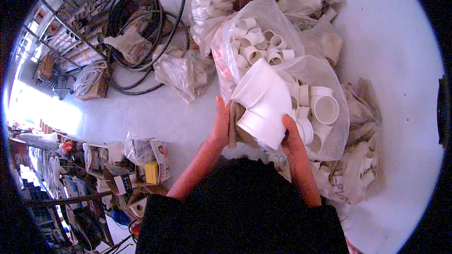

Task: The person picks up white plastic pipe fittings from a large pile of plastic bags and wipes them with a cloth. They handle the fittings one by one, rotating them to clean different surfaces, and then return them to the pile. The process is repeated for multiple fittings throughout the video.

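Observation:
A large white plastic pipe elbow (264, 95) is held up in front of me, bent to one side, its upper end hiding part of the bags behind. My right hand (293, 136) grips its lower right rim, the thumb lying on the outside. To the left of the elbow is my left hand (220, 124), with fingers stretched upward close to the elbow's side. Whether those fingertips touch it I cannot tell. Beyond the elbow stands an open clear bag (288, 21) of small white pipe fittings. Another clear bag (343, 127) at the right holds larger white fittings.
More bagged fittings (355, 169) lie at the right, and a filled bag (212, 2) stands at the back. Coiled black hose (113, 42) and a pipe rack (70, 28) are far left. Boxes, including a yellow one (151, 172), crowd the near left.

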A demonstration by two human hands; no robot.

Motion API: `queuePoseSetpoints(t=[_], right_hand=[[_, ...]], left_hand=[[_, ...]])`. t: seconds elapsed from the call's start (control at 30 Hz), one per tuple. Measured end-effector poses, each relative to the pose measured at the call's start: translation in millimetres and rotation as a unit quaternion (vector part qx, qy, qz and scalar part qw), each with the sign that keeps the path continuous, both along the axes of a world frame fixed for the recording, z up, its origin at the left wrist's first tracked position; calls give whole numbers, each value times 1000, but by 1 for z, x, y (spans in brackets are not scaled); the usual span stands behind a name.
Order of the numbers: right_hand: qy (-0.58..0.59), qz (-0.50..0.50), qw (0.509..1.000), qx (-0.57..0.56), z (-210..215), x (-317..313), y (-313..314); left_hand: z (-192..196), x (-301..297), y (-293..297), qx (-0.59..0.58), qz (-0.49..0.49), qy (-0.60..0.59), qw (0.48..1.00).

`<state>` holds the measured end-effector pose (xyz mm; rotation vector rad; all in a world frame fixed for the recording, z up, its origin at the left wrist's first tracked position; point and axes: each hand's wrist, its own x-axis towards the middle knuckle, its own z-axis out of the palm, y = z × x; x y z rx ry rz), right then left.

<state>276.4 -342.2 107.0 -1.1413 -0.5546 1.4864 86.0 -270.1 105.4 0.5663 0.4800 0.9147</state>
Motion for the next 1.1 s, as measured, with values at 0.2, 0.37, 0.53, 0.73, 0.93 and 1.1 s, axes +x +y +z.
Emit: queuePoseSetpoints(t=[0.2, 0.37, 0.53, 0.73, 0.93, 1.1], right_hand=[[-171, 78, 981, 58, 23, -8, -33], [-276, 117, 951, 81, 36, -8, -43], [-323, 109, 937, 71, 49, -9, -38], [34, 64, 990, -124, 24, -6, -14], [59, 28, 985, -163, 13, -4, -6], [267, -17, 953, -143, 6, 2, 6]], left_hand=[[16, 5, 6, -7, 73, 26, 997], [2, -13, 38, -40, 64, -27, 997], [23, -28, 58, 40, -24, 142, 989], [52, -41, 84, 179, -116, 220, 952], [86, -23, 71, 526, -94, 387, 751], [92, -9, 29, 742, 15, 398, 540]])
